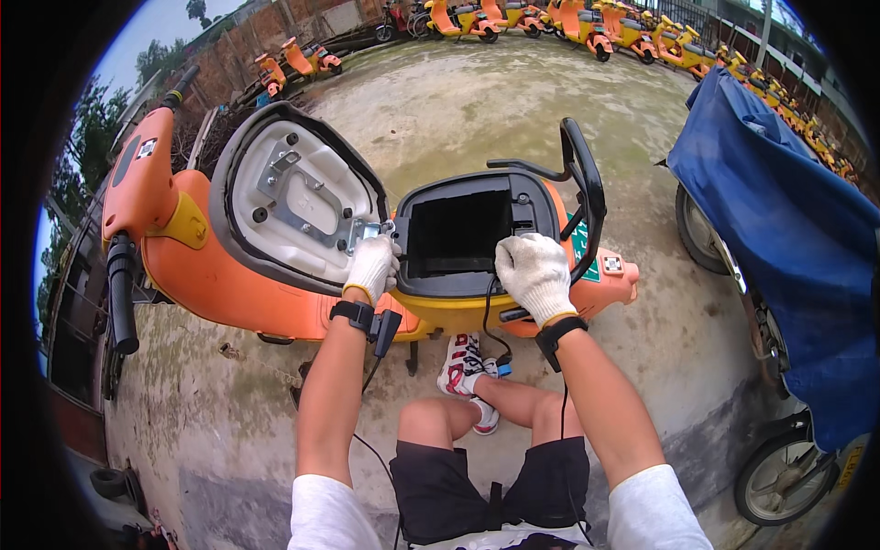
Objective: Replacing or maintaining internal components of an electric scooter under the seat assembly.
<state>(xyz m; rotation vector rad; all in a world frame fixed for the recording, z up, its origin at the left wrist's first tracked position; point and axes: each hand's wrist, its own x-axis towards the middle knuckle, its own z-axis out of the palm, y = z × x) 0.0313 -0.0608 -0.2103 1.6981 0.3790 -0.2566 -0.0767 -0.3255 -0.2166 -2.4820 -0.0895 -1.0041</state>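
An orange scooter stands side-on in front of me, its seat tipped up to the left with the pale underside and metal plates showing. Behind the hinge lies the open seat compartment, a dark rectangular well in a black rim. My left hand, in a white knit glove, is closed by the metal hinge bracket; whatever its fingers hold is hidden. At the compartment's right edge, my gloved right hand makes a fist, its contents hidden. A black cable hangs beside that fist, down to a blue-tipped end.
A black grab rail arches up behind the compartment. To the right stands a vehicle under a blue cover, its wheels showing. Many orange and yellow scooters line the far wall. My crossed legs are just below the scooter.
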